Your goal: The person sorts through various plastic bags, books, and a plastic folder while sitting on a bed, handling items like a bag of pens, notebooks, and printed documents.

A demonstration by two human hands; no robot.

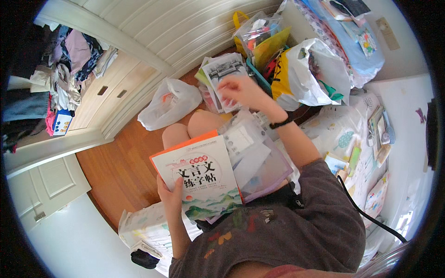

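My left hand (171, 194) holds a softcover book (205, 170) by its left edge, thumb on the front. Its white cover bears large black writing and painted green hills; an orange edge of another book or cover (189, 139) shows behind it. Beside it on my lap lies a translucent zip pouch (259, 163) with purple trim and papers inside. My right hand (240, 92), slightly blurred, is over a stack of papers (222, 67) topped by a sheet with a black-and-white picture. Its fingers are bent and a little apart, with nothing seen in them.
A white plastic bag (170, 104) sits on the wooden floor (121, 166). Right of the papers stand a stuffed white-and-yellow bag (313, 73) and a clear bag of items (259, 33). Clothes (76, 52) fill an open wardrobe at left. Small items lie on the patterned bed cover (323, 121).
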